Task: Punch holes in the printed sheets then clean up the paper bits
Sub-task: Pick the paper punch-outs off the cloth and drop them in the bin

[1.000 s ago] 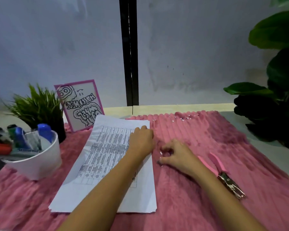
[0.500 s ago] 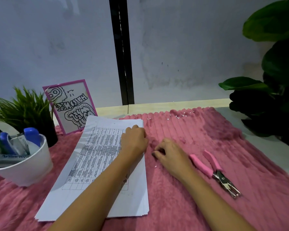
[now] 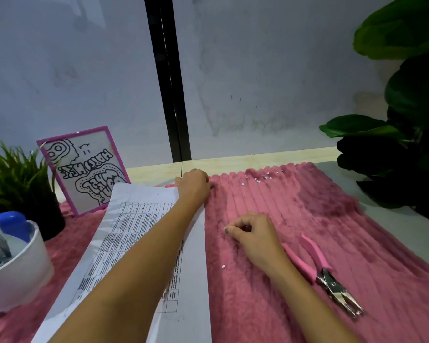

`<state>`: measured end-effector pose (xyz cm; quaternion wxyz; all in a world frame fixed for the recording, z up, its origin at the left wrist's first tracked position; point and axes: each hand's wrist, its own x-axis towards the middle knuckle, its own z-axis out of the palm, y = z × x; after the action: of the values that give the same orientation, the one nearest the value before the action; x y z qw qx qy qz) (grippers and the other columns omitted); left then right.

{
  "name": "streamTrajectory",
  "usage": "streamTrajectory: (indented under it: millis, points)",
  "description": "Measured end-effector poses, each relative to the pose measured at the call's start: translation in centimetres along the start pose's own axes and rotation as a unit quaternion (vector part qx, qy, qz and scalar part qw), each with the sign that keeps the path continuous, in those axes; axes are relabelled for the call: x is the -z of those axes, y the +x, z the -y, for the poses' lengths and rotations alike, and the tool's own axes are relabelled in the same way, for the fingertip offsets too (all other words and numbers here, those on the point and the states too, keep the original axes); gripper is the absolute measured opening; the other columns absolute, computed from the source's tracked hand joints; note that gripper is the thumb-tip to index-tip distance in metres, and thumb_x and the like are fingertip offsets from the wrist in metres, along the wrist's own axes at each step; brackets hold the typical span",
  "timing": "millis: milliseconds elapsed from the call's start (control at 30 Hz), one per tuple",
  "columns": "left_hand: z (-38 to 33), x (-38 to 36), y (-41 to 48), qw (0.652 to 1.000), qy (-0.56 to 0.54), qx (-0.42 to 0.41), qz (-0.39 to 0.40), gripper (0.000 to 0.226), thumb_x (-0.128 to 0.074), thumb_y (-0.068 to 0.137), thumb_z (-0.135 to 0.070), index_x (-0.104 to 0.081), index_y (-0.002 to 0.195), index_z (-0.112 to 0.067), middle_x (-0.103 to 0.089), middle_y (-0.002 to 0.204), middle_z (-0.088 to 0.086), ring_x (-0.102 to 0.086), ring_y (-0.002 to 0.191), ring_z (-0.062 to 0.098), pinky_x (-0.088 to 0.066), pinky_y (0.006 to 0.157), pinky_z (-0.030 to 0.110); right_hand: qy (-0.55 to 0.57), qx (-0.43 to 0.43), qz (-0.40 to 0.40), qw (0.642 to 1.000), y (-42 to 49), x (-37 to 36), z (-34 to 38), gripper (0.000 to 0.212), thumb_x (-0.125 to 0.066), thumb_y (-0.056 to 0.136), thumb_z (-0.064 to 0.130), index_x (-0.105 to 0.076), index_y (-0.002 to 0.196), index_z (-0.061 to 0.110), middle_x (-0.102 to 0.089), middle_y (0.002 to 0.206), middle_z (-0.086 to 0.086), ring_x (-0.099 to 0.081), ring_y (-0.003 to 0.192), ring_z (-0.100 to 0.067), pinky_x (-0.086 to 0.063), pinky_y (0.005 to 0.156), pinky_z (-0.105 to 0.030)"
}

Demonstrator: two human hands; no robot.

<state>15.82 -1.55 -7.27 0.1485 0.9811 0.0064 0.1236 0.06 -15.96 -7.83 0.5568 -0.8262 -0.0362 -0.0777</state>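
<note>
The left hand [image 3: 193, 185] has gone forward since a moment ago. It was resting partway along the right edge of the stack of white printed sheets [image 3: 134, 231], and now it sits at the stack's far right corner, half off the paper and onto the pink ribbed plush mat [image 3: 307, 219] that covers the surface. I see only its knuckles and bent fingers [image 3: 206, 180] pointing down into the pile. Whether they are nipping anything I cannot tell. The right hand [image 3: 254, 233] has hardly shifted and is low on the mat, just right of the stack's right edge. Its fingers are curled in with the thumb drawn against them as for a pinch, though no scrap shows between them.

The pink-handled metal hole punch [image 3: 327, 273] lies on the mat well to the right of the stack, untouched, so punching looks finished and this is the tidying. The small white paper bits [image 3: 258, 179] lie scattered mostly beyond the stack's far right corner, near the mat's far edge. The reach brings the left hand closer to them, but still short of the cluster. One stray bit [image 3: 223, 266] sits just right of the stack, nearer me than the right hand. I'd guess the plush hides such flecks, so picking them out will be slow and a fair share remains.
</note>
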Motion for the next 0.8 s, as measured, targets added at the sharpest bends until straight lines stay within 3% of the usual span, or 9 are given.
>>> streamTrajectory:
  millis: [133,267,367,500,600,800]
  points:
    - [0.0,0.1,0.4,0.998,0.026,-0.053,-0.027,0.024,-0.057,0.093,-0.034,-0.073,0.088,-0.017,-0.066,0.09,0.0,-0.059,0.092,0.024,-0.029,0.091,0.041,0.037,-0.016,0.05,0.998,0.2,0.5,0.5,0.034,-0.078,0.079,0.005,-0.069,0.059,0.031,-0.064,0.052,0.019,-0.057,0.053,0.009,-0.041,0.055,-0.008]
    - [0.0,-0.4,0.1,0.978,0.144,-0.135,-0.062,0.024,-0.047,0.093,-0.016,-0.068,0.084,-0.014,-0.051,0.079,0.0,-0.053,0.08,0.025,-0.03,0.083,0.039,0.01,-0.021,0.143,0.989,-0.2,0.8,1.1,0.021,-0.079,0.076,0.003,-0.077,0.065,0.021,-0.071,0.061,0.005,-0.063,0.06,-0.005,-0.053,0.061,-0.024]
    - [-0.2,-0.5,0.0,0.974,0.157,-0.154,-0.049,0.022,-0.043,0.094,-0.01,-0.065,0.089,-0.012,-0.056,0.087,0.004,-0.056,0.085,0.027,-0.032,0.086,0.04,-0.013,0.003,0.205,0.979,-0.6,1.4,1.5,0.01,-0.082,0.072,0.004,-0.08,0.072,0.014,-0.067,0.061,0.009,-0.059,0.061,-0.001,-0.048,0.061,-0.02]
    - [-0.3,0.6,0.1,0.989,0.081,-0.115,-0.052,0.025,-0.04,0.095,-0.016,-0.064,0.097,-0.01,-0.059,0.1,0.007,-0.057,0.094,0.028,-0.033,0.087,0.041,-0.055,0.013,0.255,0.965,-1.0,2.0,1.3,0.013,-0.084,0.071,0.01,-0.081,0.077,0.021,-0.065,0.066,0.009,-0.058,0.067,0.003,-0.047,0.065,-0.016]
    - [-0.4,1.9,-0.2,0.994,-0.013,-0.086,-0.06,0.027,-0.043,0.096,-0.018,-0.067,0.1,-0.01,-0.059,0.102,0.007,-0.058,0.093,0.027,-0.037,0.088,0.041,-0.083,0.022,0.273,0.958,-1.2,2.0,1.2,0.012,-0.083,0.073,0.008,-0.082,0.083,0.015,-0.062,0.065,0.012,-0.056,0.065,0.007,-0.042,0.061,-0.009]
    - [-0.1,5.1,-4.4,0.98,-0.15,-0.111,-0.074,0.018,-0.052,0.094,-0.021,-0.068,0.093,-0.012,-0.057,0.094,-0.001,-0.059,0.087,0.018,-0.05,0.08,0.036,-0.125,0.061,0.282,0.949,-1.2,2.3,1.1,0.008,-0.078,0.077,0.007,-0.081,0.083,0.012,-0.061,0.074,0.012,-0.057,0.067,0.005,-0.042,0.062,-0.01]
